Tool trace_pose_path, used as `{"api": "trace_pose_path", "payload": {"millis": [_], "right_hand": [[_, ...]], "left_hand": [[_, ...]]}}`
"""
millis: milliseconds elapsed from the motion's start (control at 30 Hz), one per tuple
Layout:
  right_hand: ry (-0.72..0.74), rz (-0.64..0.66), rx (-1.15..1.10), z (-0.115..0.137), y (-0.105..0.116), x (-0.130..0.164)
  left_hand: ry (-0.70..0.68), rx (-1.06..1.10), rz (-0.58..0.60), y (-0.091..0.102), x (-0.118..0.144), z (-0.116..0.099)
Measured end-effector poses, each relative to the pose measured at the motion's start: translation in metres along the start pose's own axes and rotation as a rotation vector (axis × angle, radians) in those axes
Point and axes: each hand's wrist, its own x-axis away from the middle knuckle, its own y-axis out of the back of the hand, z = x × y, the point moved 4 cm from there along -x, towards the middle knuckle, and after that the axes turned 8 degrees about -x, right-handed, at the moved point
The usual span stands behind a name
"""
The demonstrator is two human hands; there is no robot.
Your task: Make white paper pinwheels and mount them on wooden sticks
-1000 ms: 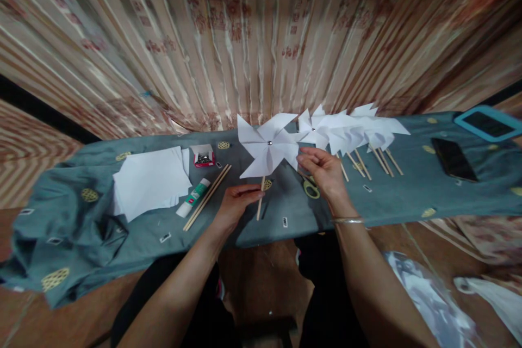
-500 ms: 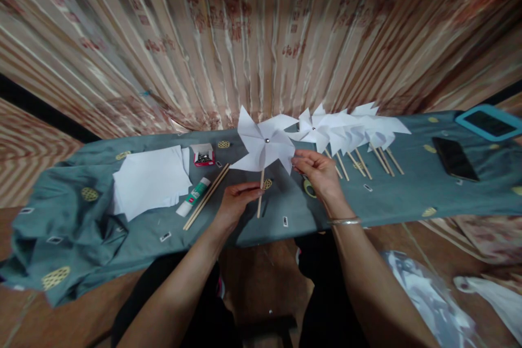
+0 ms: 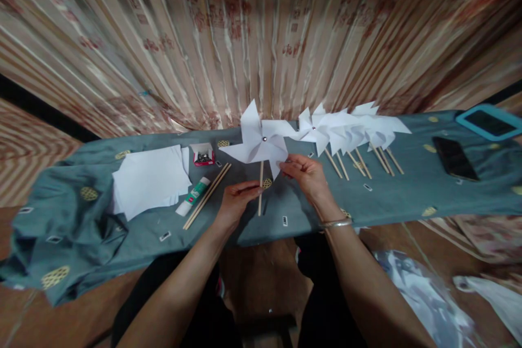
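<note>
A white paper pinwheel [image 3: 255, 148] with a silver pin at its centre stands upright over the middle of the cloth. My left hand [image 3: 238, 201] pinches its wooden stick below the blades. On the other side, the fingertips of my right hand [image 3: 304, 171] are closed at the tip of the lower right blade. Several finished pinwheels [image 3: 345, 130] lie overlapping to the right, their sticks pointing towards me. Left of my hands are loose wooden sticks [image 3: 207, 197], a green and white glue stick [image 3: 193, 196] and a small red box [image 3: 203, 158] of metal pins.
A stack of white paper [image 3: 150, 179] lies on the left of the grey-green cloth [image 3: 305, 217]. At the right are a dark phone [image 3: 454, 159] and a blue-framed tablet [image 3: 491, 121]. A curtain [image 3: 261, 38] hangs behind the table, and a plastic bag [image 3: 424, 293] sits on the floor.
The pinwheel's blades have turned clockwise a little. My right hand has moved slightly left and down with a blade tip; my left hand stays on the stick.
</note>
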Motion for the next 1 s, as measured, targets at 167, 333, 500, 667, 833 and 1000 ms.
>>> {"api": "trace_pose_path", "payload": {"millis": [167, 333, 500, 667, 833, 1000], "right_hand": [[-0.044, 0.035, -0.056, -0.001, -0.009, 0.002], [-0.06, 0.063, -0.054, -0.003, -0.014, 0.004], [-0.032, 0.084, -0.01, -0.006, -0.018, 0.005], [0.047, 0.134, 0.105, -0.01, -0.021, 0.008], [0.076, 0.193, 0.191, -0.01, -0.02, 0.013], [0.062, 0.2, 0.239, -0.009, -0.015, 0.016]], "left_hand": [[-0.007, 0.007, 0.002, 0.0, 0.0, 0.0], [-0.018, -0.015, 0.009, 0.0, 0.002, -0.001], [-0.009, 0.0, -0.006, 0.0, 0.001, 0.001], [-0.016, -0.012, 0.021, -0.001, 0.002, 0.002], [-0.034, 0.001, 0.027, 0.0, 0.003, -0.001], [-0.033, 0.058, 0.018, 0.002, 0.001, -0.004]]}}
